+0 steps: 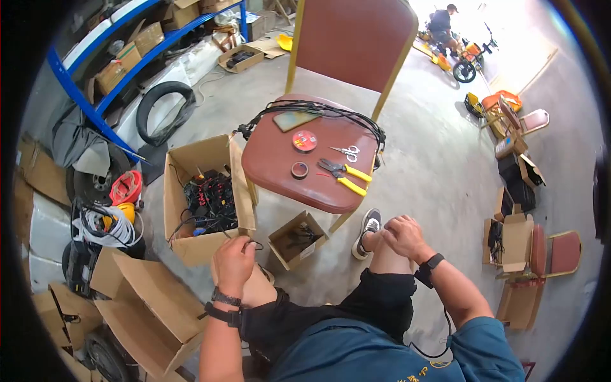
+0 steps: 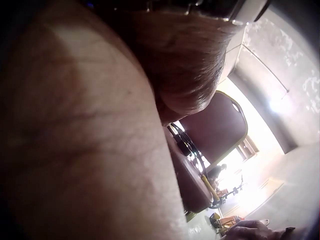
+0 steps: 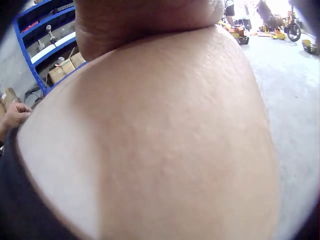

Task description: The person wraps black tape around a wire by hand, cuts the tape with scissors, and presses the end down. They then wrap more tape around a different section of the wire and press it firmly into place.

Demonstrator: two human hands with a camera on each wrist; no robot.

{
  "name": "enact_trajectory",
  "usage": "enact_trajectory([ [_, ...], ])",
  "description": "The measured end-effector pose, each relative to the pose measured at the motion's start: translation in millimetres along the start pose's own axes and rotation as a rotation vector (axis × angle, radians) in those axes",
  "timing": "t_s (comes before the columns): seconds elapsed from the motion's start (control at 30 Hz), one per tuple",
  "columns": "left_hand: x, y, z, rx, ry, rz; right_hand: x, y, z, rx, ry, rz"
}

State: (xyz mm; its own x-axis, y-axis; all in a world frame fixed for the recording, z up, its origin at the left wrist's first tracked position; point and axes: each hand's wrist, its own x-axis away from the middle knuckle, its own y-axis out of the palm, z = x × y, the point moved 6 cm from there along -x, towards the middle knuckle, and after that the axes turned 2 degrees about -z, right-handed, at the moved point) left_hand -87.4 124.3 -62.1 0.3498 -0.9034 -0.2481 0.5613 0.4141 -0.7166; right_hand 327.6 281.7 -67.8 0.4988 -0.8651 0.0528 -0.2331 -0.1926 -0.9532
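Note:
My left hand [image 1: 234, 260] rests on the left knee with its fingers bent loosely over it. A thin black cable [image 1: 256, 244] shows right by its fingertips; I cannot tell whether they hold it. On the right knee lies my right hand [image 1: 405, 237], relaxed, nothing in it. Ahead stands a red-brown chair [image 1: 267, 169]. Its seat bears a black cable bundle [image 1: 337, 113], a flat rectangular slab [image 1: 294, 120], a red tape roll [image 1: 305, 141], a small dark tape roll [image 1: 293, 172], scissors [image 1: 351, 153] and yellow-handled wire strippers [image 1: 331, 167]. Legs and forearms fill most of both wrist views.
Left of the chair is a cardboard box [image 1: 181, 251] of tangled wires [image 1: 210, 197]. A smaller box [image 1: 289, 254] stands between the feet. An open carton [image 1: 143, 299] lies lower left, below blue shelving [image 1: 73, 89]. More chairs [image 1: 563, 254] line the right; a person [image 1: 440, 24] crouches far back.

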Motion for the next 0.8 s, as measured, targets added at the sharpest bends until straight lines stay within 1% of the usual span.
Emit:
enact_trajectory([
  [0.1, 0.8, 0.7, 1.5, 0.003, -0.022, -0.010, -0.5, 1.2, 3.7, -0.008, -0.003, 0.020],
  [0.2, 1.2, 3.6, 1.5, 0.070, -0.027, -0.008, -1.8, 0.3, 4.4, 0.000, -0.012, -0.004],
  [0.3, 1.1, 6.7, -0.4, -0.008, -0.051, -0.054, -0.8, -4.0, 2.4, -0.015, -0.031, 0.020],
  [0.4, 0.9, 6.8, 2.8, -0.025, 0.001, -0.042, 0.0, -7.9, 0.5, -0.019, -0.009, 0.023],
  [0.43, 2.1, 9.2, -1.8, -0.018, -0.042, -0.065, 0.0, -5.3, 3.4, -0.024, -0.030, 0.035],
  [0.8, 4.7, 8.4, 2.5, -0.003, -0.069, -0.050, 1.6, -4.9, 9.6, -0.090, -0.050, 0.092],
])
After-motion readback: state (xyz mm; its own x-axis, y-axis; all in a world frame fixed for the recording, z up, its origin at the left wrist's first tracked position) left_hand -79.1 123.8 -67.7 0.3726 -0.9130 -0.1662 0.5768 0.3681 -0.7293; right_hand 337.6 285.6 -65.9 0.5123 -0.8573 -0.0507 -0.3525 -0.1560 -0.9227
